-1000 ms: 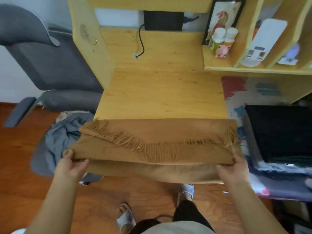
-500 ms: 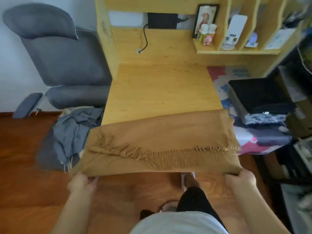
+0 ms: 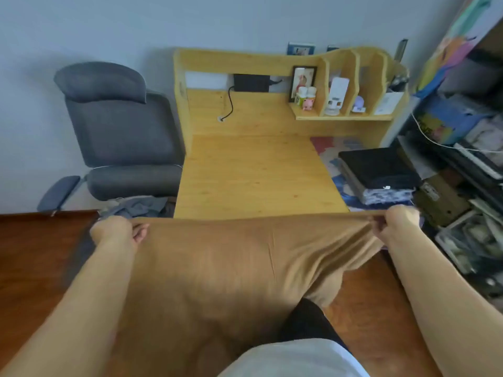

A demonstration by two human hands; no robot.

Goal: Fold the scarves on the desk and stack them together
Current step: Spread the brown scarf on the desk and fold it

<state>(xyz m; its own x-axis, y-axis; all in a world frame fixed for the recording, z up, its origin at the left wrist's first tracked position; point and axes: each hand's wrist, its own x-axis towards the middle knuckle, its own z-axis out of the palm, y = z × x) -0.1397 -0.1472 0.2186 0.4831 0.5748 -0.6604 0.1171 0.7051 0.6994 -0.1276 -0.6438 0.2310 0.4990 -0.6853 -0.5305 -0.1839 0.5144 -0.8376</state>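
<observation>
Head view, left to right: a grey office chair (image 3: 119, 137), then the left hand (image 3: 115, 232) pinching one top corner of the tan scarf (image 3: 231, 268), which hangs clear of the wooden desk (image 3: 255, 175); the right hand (image 3: 396, 223) grips the other corner, beside stacked folded scarves (image 3: 378, 174).

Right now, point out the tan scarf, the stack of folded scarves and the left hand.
tan scarf (image 3: 217, 268), head view, middle of hanging cloth
stack of folded scarves (image 3: 378, 170), head view, black top layer
left hand (image 3: 114, 231), head view, back of hand
</observation>
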